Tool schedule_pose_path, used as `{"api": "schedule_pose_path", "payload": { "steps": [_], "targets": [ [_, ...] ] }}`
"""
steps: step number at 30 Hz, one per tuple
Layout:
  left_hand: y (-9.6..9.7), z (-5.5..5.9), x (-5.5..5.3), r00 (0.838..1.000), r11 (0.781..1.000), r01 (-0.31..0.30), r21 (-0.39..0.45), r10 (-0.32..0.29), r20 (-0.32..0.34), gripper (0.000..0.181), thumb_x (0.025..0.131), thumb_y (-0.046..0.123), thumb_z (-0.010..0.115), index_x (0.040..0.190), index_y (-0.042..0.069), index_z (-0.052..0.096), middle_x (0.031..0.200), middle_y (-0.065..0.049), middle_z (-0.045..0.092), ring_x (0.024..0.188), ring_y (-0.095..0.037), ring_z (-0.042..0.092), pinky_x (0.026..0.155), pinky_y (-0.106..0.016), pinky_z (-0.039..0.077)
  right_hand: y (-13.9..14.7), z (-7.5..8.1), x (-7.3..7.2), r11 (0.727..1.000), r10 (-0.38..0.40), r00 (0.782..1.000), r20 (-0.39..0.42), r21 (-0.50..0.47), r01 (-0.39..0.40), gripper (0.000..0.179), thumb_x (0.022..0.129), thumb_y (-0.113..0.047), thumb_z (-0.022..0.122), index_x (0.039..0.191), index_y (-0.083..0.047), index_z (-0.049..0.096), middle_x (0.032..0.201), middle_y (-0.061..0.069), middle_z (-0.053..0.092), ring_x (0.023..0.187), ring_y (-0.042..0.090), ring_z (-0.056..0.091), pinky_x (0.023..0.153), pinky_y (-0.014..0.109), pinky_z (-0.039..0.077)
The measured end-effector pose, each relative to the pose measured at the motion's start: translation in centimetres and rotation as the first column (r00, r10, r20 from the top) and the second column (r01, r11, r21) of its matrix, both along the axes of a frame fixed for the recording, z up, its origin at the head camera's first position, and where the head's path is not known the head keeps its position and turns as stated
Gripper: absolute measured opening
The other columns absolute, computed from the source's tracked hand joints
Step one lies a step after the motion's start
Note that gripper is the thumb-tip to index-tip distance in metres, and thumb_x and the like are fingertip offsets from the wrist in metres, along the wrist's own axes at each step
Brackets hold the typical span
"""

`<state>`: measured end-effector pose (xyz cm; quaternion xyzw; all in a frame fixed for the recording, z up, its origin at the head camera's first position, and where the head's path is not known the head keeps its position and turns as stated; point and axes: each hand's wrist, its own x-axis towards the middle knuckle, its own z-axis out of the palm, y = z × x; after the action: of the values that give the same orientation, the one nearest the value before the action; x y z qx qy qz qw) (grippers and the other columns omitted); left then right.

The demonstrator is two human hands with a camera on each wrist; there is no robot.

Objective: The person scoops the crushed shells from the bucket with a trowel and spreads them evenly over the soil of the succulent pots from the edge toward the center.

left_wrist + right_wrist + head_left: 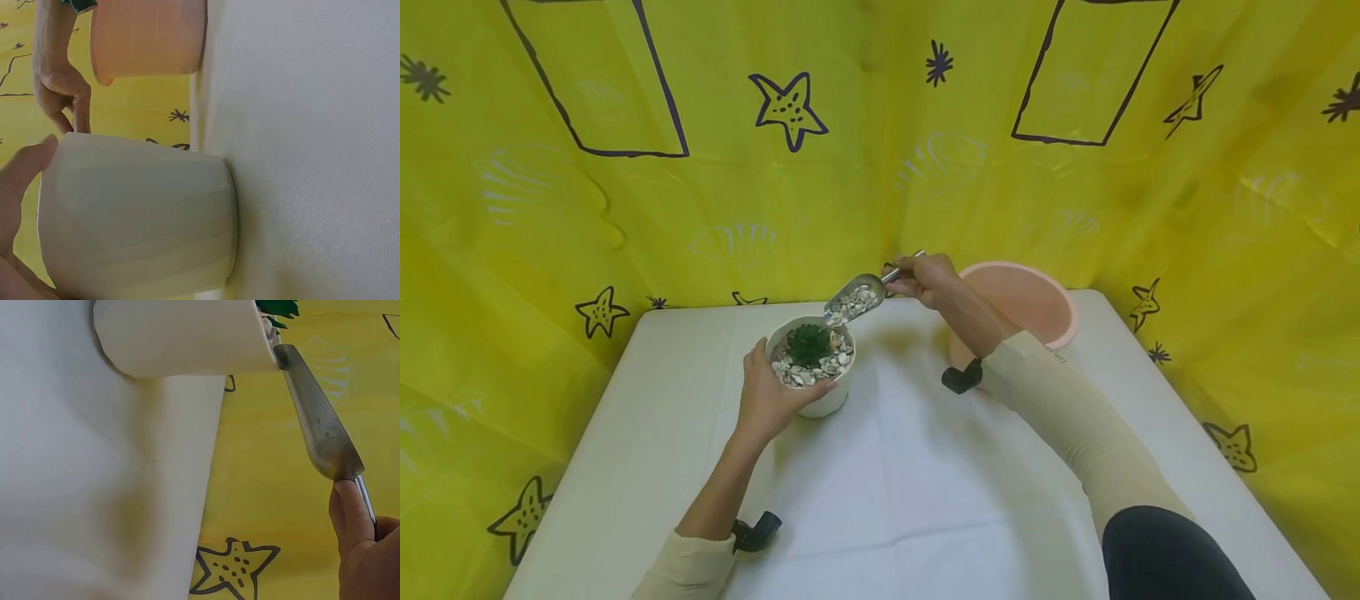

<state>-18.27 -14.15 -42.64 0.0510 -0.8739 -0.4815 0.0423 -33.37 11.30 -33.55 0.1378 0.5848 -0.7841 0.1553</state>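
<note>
A white pot (829, 403) stands on the table, holding a green succulent (808, 344) ringed by pale pebbles (805, 374). My left hand (769, 400) grips the pot, thumb along the near rim and fingers round its left side. In my right hand (928, 277) is the handle of a metal scoop (322, 419), pinched between thumb and fingers. More pebbles (853, 305) lie in the scoop, which tilts down to the left with its tip at the pot's right rim. In the left wrist view the pot's side (137, 212) hides the scoop.
A pink tub (1063, 304) stands at the back right of the table, partly behind my right forearm. White cloth covers the table (895, 500). Behind it hangs a yellow curtain (865, 183) with starfish drawings.
</note>
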Motion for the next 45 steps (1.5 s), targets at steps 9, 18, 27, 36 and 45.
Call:
{"api": "schedule_pose_path", "payload": {
  "steps": [9,18,27,36,45],
  "targets": [
    [-0.3,0.2,-0.1,0.999,0.999,0.046,0.005,-0.046,0.010,0.127,0.077,0.036,0.093,0.164,-0.006,0.010,0.163,-0.032,0.023,0.147,-0.051,0.032,0.115,-0.065,0.036,-0.1,0.1,0.0,1.000,-0.018,1.000,-0.009,0.010,0.018,0.040,0.109,-0.008,0.057,0.145,0.010,0.054,0.088,0.013,0.071,0.067,0.021,0.076,0.079,0.033,0.061],
    [0.5,0.4,0.2,1.000,0.999,-0.012,-0.038,0.012,-0.003,0.135,0.073,0.044,0.096,0.163,-0.006,0.009,0.160,-0.033,0.022,0.145,-0.050,0.033,0.115,-0.063,0.037,-0.2,0.0,0.0,1.000,-0.008,1.000,-0.011,0.008,0.008,0.040,0.110,-0.007,0.055,0.145,0.011,0.054,0.133,0.028,0.064,0.067,0.020,0.076,0.085,0.034,0.059],
    [0.5,0.3,0.1,1.000,1.000,-0.013,-0.026,0.012,-0.016,0.126,0.074,0.040,0.096,0.160,-0.008,0.017,0.155,-0.032,0.026,0.140,-0.048,0.037,0.113,-0.062,0.041,-0.2,-0.1,0.0,1.000,-0.005,1.000,-0.008,0.008,0.005,0.039,0.109,-0.008,0.056,0.143,0.012,0.055,0.095,0.017,0.074,0.067,0.020,0.076,0.089,0.036,0.057],
    [-0.5,0.1,-0.1,0.996,0.996,0.091,0.028,-0.090,-0.025,0.123,0.077,0.030,0.094,0.163,-0.005,0.014,0.159,-0.031,0.027,0.144,-0.048,0.035,0.113,-0.065,0.040,-0.2,-0.1,-0.1,1.000,-0.012,1.000,0.004,0.012,0.012,0.042,0.110,-0.010,0.056,0.146,0.011,0.053,0.138,0.028,0.062,0.068,0.020,0.076,0.094,0.038,0.054],
    [0.1,0.1,0.2,0.999,0.999,0.033,0.025,-0.034,0.011,0.137,0.073,0.041,0.096,0.165,-0.004,0.004,0.163,-0.031,0.019,0.147,-0.049,0.031,0.117,-0.063,0.035,-0.2,-0.2,0.0,1.000,-0.005,1.000,-0.002,0.011,0.005,0.041,0.110,-0.009,0.056,0.144,0.012,0.054,0.135,0.028,0.064,0.067,0.019,0.076,0.090,0.036,0.056]
  ]
}}
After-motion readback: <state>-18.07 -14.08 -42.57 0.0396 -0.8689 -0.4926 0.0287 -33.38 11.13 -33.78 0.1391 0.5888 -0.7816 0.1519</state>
